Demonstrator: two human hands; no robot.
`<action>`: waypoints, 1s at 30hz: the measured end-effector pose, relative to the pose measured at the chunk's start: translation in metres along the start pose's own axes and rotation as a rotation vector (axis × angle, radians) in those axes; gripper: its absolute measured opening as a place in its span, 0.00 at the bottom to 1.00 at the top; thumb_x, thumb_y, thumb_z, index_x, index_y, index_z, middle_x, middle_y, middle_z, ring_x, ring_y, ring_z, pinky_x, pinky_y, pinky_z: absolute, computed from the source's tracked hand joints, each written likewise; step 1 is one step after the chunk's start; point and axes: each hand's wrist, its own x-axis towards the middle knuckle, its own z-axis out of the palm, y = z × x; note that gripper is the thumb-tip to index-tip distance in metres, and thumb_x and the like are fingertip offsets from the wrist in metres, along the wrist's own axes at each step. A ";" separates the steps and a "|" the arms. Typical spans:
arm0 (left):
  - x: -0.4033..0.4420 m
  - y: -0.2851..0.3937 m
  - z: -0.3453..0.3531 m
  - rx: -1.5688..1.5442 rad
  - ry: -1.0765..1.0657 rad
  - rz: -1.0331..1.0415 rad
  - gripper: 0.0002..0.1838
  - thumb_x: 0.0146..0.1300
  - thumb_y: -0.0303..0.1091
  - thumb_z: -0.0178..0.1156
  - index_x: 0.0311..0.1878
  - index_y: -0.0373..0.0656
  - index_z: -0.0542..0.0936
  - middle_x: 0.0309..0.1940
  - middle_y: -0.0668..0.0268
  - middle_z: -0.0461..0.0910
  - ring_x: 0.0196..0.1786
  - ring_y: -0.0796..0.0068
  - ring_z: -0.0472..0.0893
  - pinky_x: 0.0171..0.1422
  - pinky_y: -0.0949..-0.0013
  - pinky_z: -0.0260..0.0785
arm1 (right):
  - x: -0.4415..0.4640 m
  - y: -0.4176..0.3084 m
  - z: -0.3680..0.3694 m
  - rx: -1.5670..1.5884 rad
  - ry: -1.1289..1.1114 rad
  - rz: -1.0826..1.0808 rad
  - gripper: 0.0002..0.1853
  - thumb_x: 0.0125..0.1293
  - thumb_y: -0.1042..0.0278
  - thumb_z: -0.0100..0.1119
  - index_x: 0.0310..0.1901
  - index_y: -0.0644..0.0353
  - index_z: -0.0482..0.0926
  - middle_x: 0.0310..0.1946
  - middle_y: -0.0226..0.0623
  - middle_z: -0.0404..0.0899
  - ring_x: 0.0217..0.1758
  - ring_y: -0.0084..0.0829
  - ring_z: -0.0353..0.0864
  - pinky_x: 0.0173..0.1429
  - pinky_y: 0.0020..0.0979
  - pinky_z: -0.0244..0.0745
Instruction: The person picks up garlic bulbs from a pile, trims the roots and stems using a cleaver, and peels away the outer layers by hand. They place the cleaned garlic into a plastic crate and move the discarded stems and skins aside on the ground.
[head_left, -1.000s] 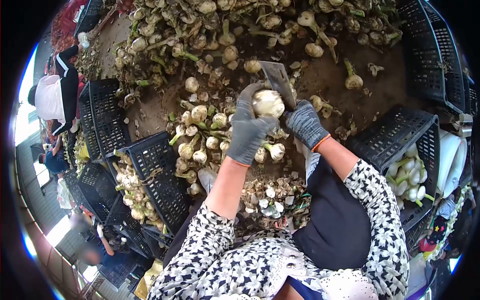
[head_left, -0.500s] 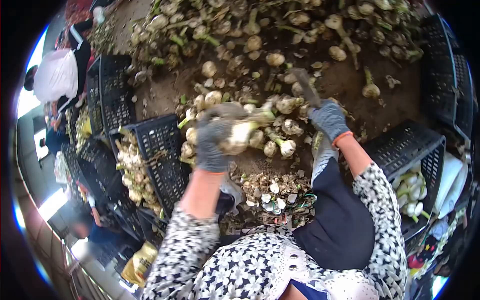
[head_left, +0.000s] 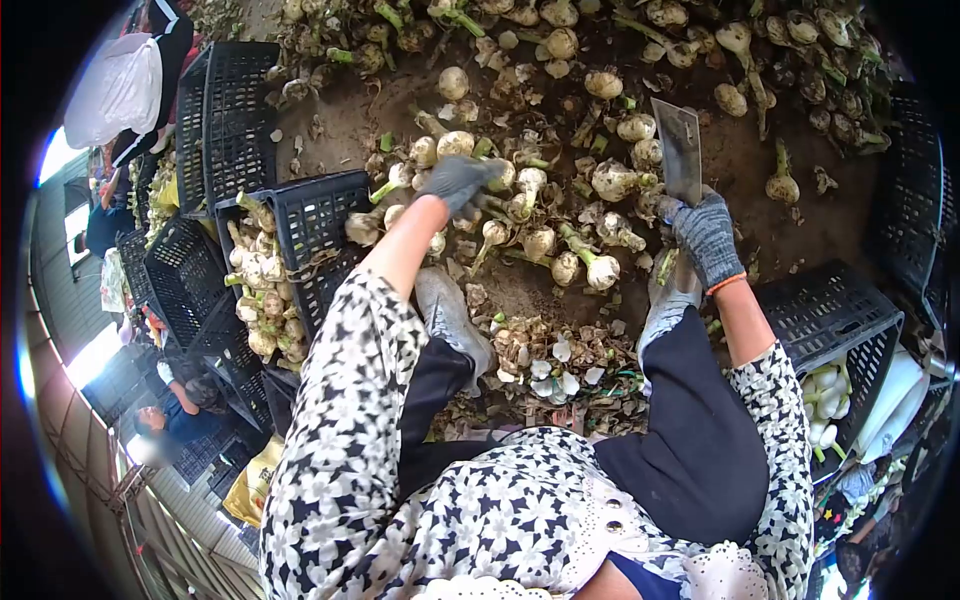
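My left hand [head_left: 458, 187], in a grey glove, reaches over a loose pile of garlic bulbs [head_left: 532, 183] in front of me. Its fingers are stretched forward and slightly blurred, close to one bulb, and no bulb shows in its grasp. In my grey-gloved right hand [head_left: 708, 240] is a knife with a broad, flat blade [head_left: 680, 150] pointing away from me. The fingers wrap its handle. Several garlic bulbs [head_left: 612, 180] with short stems lie just left of the blade. Peeled skins and scraps [head_left: 560, 355] are heaped between my shoes.
A black crate of garlic [head_left: 325, 235] stands at my left, and another crate [head_left: 840, 310] with pale bulbs is at my right. More uncut garlic [head_left: 740, 40] is spread across the far ground. Other people [head_left: 175, 415] are at the far left among stacked crates.
My left hand has let go of the garlic bulb it held and moved forward over the pile. The knife remains in my right hand, its blade now more upright. The view has shifted.
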 end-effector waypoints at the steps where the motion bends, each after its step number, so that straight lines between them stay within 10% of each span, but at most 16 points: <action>1: 0.026 -0.011 0.011 0.156 0.067 0.128 0.26 0.49 0.40 0.62 0.49 0.35 0.70 0.25 0.59 0.76 0.16 0.77 0.72 0.13 0.73 0.62 | -0.004 0.000 0.000 0.055 0.003 0.010 0.16 0.48 0.61 0.58 0.34 0.65 0.77 0.19 0.41 0.76 0.24 0.32 0.75 0.32 0.29 0.69; 6: 0.039 -0.028 0.017 0.330 0.200 0.445 0.29 0.41 0.28 0.64 0.50 0.33 0.68 0.30 0.59 0.77 0.25 0.75 0.76 0.27 0.72 0.71 | -0.011 -0.003 0.000 -0.239 -0.014 -0.082 0.15 0.50 0.58 0.55 0.35 0.59 0.78 0.23 0.46 0.77 0.26 0.38 0.77 0.32 0.31 0.70; 8: 0.024 -0.031 0.015 -0.364 -0.073 0.244 0.30 0.43 0.15 0.57 0.54 0.37 0.64 0.34 0.58 0.76 0.33 0.76 0.76 0.26 0.77 0.70 | -0.013 -0.014 0.005 -0.356 0.063 -0.204 0.13 0.51 0.59 0.53 0.35 0.57 0.78 0.23 0.46 0.76 0.26 0.41 0.76 0.31 0.33 0.70; 12: -0.049 0.004 0.049 -0.558 -0.160 0.577 0.33 0.39 0.13 0.58 0.53 0.44 0.65 0.41 0.64 0.73 0.35 0.76 0.76 0.30 0.77 0.72 | -0.021 -0.036 0.018 -0.495 0.103 -0.683 0.07 0.50 0.61 0.53 0.27 0.53 0.75 0.17 0.38 0.73 0.22 0.37 0.75 0.26 0.36 0.69; 17: -0.070 0.009 0.076 -0.546 -0.231 0.738 0.34 0.39 0.19 0.63 0.53 0.41 0.62 0.42 0.65 0.72 0.44 0.77 0.73 0.49 0.74 0.68 | -0.034 -0.058 0.022 -0.727 0.018 -0.783 0.11 0.44 0.67 0.55 0.34 0.54 0.75 0.20 0.38 0.74 0.25 0.38 0.75 0.30 0.38 0.68; 27: -0.065 0.005 0.115 -0.676 0.000 0.576 0.27 0.45 0.24 0.62 0.50 0.39 0.63 0.38 0.63 0.73 0.40 0.74 0.74 0.42 0.75 0.71 | -0.039 -0.051 0.014 -0.740 0.108 -0.833 0.07 0.47 0.67 0.50 0.30 0.54 0.74 0.19 0.35 0.74 0.23 0.33 0.76 0.26 0.37 0.68; 29: -0.077 0.016 0.125 -1.113 -0.155 0.598 0.17 0.51 0.33 0.59 0.44 0.41 0.70 0.33 0.68 0.74 0.34 0.80 0.74 0.35 0.77 0.69 | -0.024 -0.039 0.010 -0.938 0.095 -0.761 0.07 0.47 0.66 0.50 0.28 0.53 0.75 0.19 0.36 0.75 0.23 0.33 0.76 0.27 0.36 0.69; 30: -0.108 0.028 0.125 -0.739 -0.051 0.836 0.22 0.48 0.31 0.62 0.47 0.41 0.68 0.37 0.66 0.74 0.37 0.78 0.74 0.38 0.75 0.71 | -0.004 -0.019 0.005 -1.140 0.047 -0.666 0.07 0.46 0.66 0.50 0.28 0.53 0.76 0.19 0.37 0.75 0.24 0.34 0.77 0.29 0.36 0.70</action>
